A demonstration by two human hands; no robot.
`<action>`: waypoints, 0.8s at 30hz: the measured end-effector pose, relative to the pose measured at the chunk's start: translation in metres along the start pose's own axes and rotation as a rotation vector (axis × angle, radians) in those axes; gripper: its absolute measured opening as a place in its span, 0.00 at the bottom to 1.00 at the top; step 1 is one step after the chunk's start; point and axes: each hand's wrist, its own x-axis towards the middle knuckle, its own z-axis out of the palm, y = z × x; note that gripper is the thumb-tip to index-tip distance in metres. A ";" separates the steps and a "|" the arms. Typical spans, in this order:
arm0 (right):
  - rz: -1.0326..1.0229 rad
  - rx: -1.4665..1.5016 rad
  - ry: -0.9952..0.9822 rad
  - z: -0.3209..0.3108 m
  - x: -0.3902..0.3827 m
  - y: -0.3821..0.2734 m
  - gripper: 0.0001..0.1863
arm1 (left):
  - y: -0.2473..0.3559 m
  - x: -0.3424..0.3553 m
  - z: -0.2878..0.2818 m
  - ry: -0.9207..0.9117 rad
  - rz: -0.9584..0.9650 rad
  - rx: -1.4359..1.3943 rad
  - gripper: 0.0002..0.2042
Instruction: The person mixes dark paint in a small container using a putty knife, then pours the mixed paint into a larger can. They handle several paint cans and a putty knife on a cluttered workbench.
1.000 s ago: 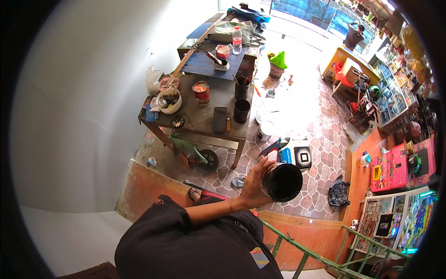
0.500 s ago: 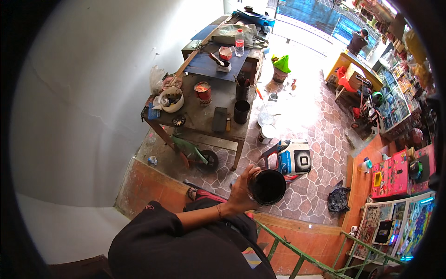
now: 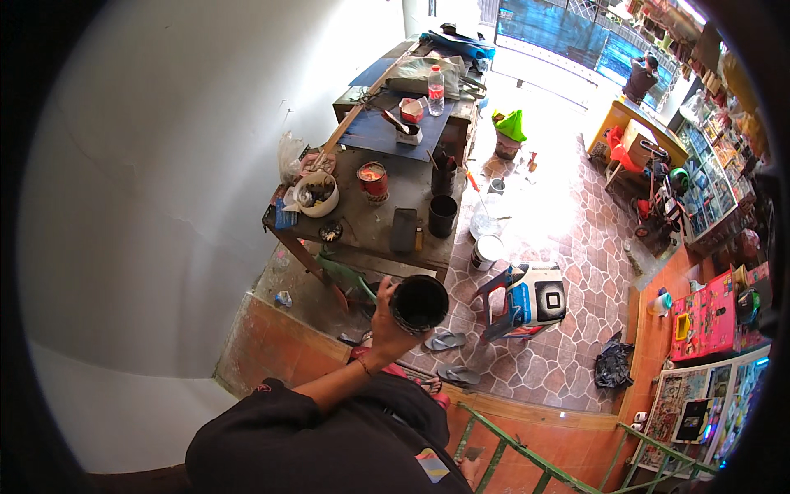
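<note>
My left hand (image 3: 385, 325) grips a dark cylindrical container (image 3: 421, 300), seen from above with a black inside, held out in front of my dark clothing. My right hand (image 3: 467, 469) shows at the bottom beside a green metal railing (image 3: 503, 449); a small greyish flat thing is at its fingers, too small to name. Beyond the container stands a worn table (image 3: 370, 230) carrying a black cup (image 3: 442, 216), a red can (image 3: 373, 181), a white bowl (image 3: 317, 198) and a water bottle (image 3: 435, 89).
Grey sandals (image 3: 453, 342) and a stool with a printed top (image 3: 535, 300) are on the patterned floor, near a white bucket (image 3: 487, 253) and a black bag (image 3: 613, 364). Display cases (image 3: 699, 189) line the right side. A person (image 3: 640, 81) is at the far end.
My left hand and the dark container have moved left and slightly up, uncovering the sandals. My right hand has come into view at the bottom. The surroundings sit lower in the picture.
</note>
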 end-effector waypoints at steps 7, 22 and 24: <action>0.015 0.136 0.002 0.015 -0.025 0.033 0.37 | -0.113 0.051 -0.030 0.115 -0.078 0.016 0.64; -0.033 0.077 0.100 0.198 -0.147 0.081 0.33 | -0.356 0.181 -0.026 0.017 -0.320 -0.155 0.69; -0.089 -0.052 0.089 0.213 -0.144 0.098 0.35 | -0.363 0.182 -0.022 0.042 -0.266 -0.135 0.69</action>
